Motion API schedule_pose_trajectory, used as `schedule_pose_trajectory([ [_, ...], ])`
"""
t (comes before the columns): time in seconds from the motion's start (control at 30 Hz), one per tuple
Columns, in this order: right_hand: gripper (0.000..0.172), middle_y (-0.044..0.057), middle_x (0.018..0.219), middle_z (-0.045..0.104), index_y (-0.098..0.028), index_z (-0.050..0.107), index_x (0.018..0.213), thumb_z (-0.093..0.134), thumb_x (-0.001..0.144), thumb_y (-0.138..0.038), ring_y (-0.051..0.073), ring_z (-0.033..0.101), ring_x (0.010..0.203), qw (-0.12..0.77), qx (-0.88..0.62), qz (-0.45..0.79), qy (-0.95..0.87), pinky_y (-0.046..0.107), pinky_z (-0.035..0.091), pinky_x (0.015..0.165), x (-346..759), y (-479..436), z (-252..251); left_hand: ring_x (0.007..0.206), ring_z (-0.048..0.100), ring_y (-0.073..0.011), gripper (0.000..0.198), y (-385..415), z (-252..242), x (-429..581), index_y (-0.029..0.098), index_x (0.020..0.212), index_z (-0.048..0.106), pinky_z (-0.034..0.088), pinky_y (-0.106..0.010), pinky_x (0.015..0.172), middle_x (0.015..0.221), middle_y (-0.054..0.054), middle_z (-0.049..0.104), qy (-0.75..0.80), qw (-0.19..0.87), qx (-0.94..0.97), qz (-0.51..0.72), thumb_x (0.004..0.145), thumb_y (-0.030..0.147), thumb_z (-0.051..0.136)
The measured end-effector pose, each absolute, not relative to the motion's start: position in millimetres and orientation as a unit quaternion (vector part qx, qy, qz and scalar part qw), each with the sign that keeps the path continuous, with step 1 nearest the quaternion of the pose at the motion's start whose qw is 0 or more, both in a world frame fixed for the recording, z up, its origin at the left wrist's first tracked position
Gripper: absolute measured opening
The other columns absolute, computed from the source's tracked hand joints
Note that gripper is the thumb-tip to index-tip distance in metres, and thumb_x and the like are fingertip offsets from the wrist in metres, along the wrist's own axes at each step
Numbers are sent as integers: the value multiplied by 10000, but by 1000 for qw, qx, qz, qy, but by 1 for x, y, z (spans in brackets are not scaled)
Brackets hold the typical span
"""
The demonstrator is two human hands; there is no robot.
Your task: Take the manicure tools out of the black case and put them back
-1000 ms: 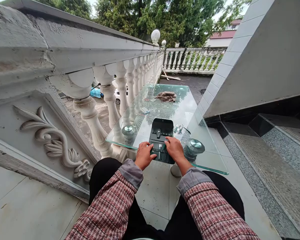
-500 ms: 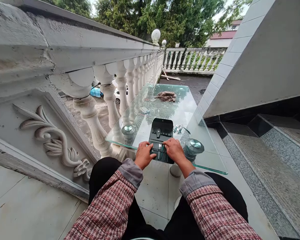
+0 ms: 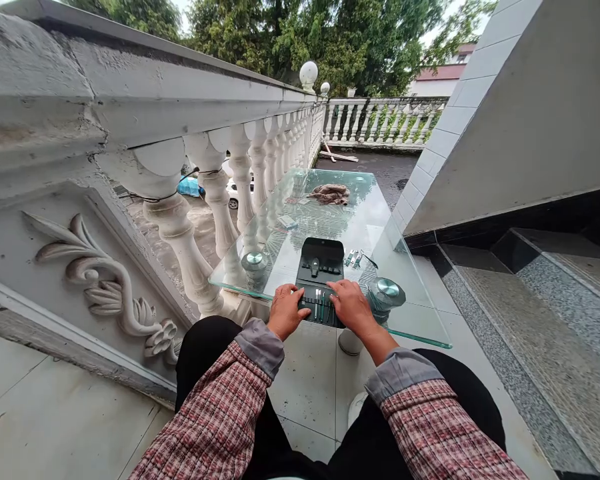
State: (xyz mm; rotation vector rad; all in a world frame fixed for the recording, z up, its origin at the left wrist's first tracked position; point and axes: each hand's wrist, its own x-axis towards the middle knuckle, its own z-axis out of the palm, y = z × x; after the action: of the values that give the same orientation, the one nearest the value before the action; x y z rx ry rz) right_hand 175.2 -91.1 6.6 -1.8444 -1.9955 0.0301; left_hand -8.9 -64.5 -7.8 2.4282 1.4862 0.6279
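An unfolded black manicure case [image 3: 321,249] lies at the near edge of the glass table [image 3: 260,267]. Slim metal tools [image 3: 319,303] stand side by side in its lower panel; one larger piece [image 3: 315,268] sits in the upper part. My left hand [image 3: 287,311] grips the lower panel's left side, thumb on top. Over the right side of that panel, my right hand [image 3: 351,304] has its index finger and thumb close together by the tools; what is between them is hidden. Small shiny nail clippers [image 3: 355,258] lie on the glass right of the case.
A crumpled brown cloth [image 3: 330,194] and a small flat packet [image 3: 287,221] lie farther back on the glass. Round metal discs [image 3: 387,287] mark the table's supports. A white balustrade [image 3: 215,193] runs along the left, and stone steps [image 3: 545,287] rise at the right.
My right hand has shifted slightly right, showing more of the tools. My left hand stays at the case's left side. The whole view has moved a little.
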Motion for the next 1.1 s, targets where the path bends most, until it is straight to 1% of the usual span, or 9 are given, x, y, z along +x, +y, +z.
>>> schedule_pose_trajectory([
  [0.1,261,78,1021,580,-212,626,1038,539,793,-238,225,466,971,238,-620,15,-747,339,375,850,173,-101,4,1113,417,-254,446,-64,-8,-9,223,1120,577,338,-360,976,1144,-64,484,507,112,827,214,702,303,711],
  [0.27,311,98,1042,581,-183,605,1051,573,757,-280,244,476,985,304,-618,5,-725,367,378,860,180,-104,3,1117,415,-250,447,-64,-8,-9,217,1131,576,342,-345,974,1144,-63,485,510,110,827,211,711,305,704],
  [0.33,330,99,1043,587,-181,595,1070,549,765,-299,238,494,964,371,-636,-8,-676,383,372,872,200,-100,7,1129,407,-254,459,-64,-8,-9,210,1150,568,345,-343,973,1157,-67,480,512,111,826,209,719,303,697],
  [0.4,357,103,1000,599,-157,590,1085,511,772,-311,219,519,866,436,-683,-23,-585,378,390,835,227,-96,11,1134,405,-257,459,-63,-9,-10,207,1158,565,348,-345,972,1161,-69,479,513,112,826,208,727,300,691],
  [0.47,385,105,974,604,-134,585,1108,455,784,-297,201,529,804,456,-732,-27,-505,365,401,815,256,-95,12,1127,410,-258,456,-63,-8,-9,203,1158,567,352,-346,969,1159,-70,479,512,114,826,209,729,296,689],
  [0.6,362,107,969,620,-149,637,1037,367,811,-231,216,529,902,354,-769,-29,-532,366,388,842,284,-106,0,1119,417,-260,461,-63,-7,-9,188,1147,574,353,-343,969,1150,-76,483,509,116,825,215,716,285,702],
  [0.73,299,89,940,634,-192,687,921,412,804,-179,213,518,963,301,-747,-21,-592,354,372,859,276,-121,-15,1110,429,-249,445,-63,-7,-9,214,1134,577,353,-339,966,1137,-60,491,507,112,826,221,712,279,702],
  [0.97,309,92,1201,544,-252,634,1094,434,867,-309,272,414,1109,151,-752,-86,-636,394,384,822,254,-139,-19,1100,439,-249,432,-62,-8,-9,229,1132,576,353,-352,964,1124,-55,493,504,103,829,221,719,279,691],
  [1.1,292,87,1232,530,-254,644,1074,458,858,-317,279,385,1143,142,-734,-111,-655,418,370,860,249,-145,-17,1105,433,-254,445,-62,-8,-9,203,1137,577,352,-348,964,1135,-68,493,506,105,828,218,716,281,698],
])
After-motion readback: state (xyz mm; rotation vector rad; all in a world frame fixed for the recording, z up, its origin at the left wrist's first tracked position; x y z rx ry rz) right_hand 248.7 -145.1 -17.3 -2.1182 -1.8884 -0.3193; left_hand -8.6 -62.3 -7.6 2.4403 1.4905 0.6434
